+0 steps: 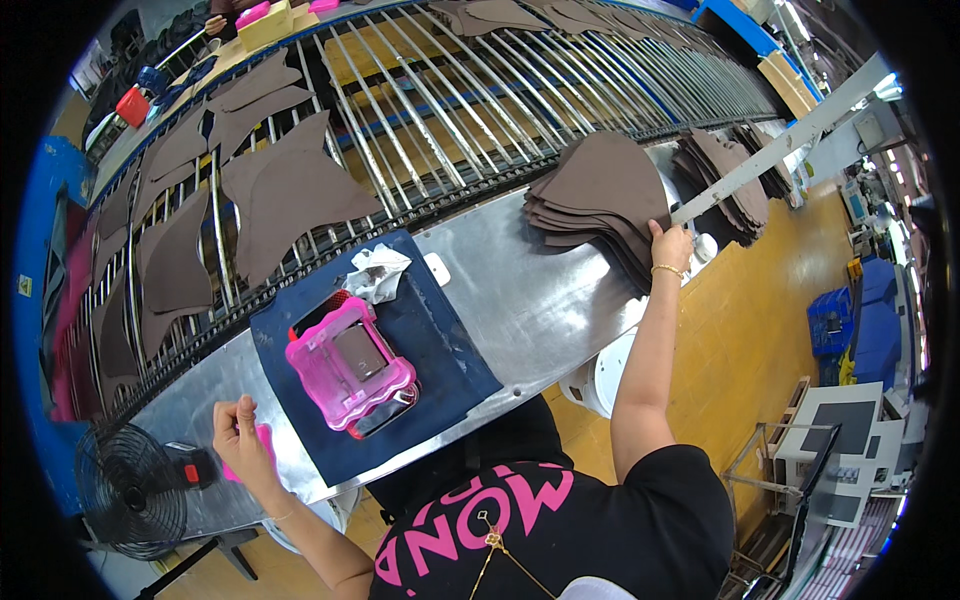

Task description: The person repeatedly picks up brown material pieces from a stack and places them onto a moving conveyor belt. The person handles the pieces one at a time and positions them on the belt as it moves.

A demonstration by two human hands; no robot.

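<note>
bright, glare on table [530, 310], bent edges

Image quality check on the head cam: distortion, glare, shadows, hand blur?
Head view: strong fisheye, conveyor edge bows, black rim at the corners. Head view: patchy glare on metal table; ceiling lights blown out at right. Head view: dark shadow beside brown stack. Head view: no obvious blur on left hand or right hand.

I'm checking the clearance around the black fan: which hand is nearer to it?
Left. The left hand is just to the right of the black fan, apart from it; the right hand is much farther right, beside a stack of brown pieces.
</note>
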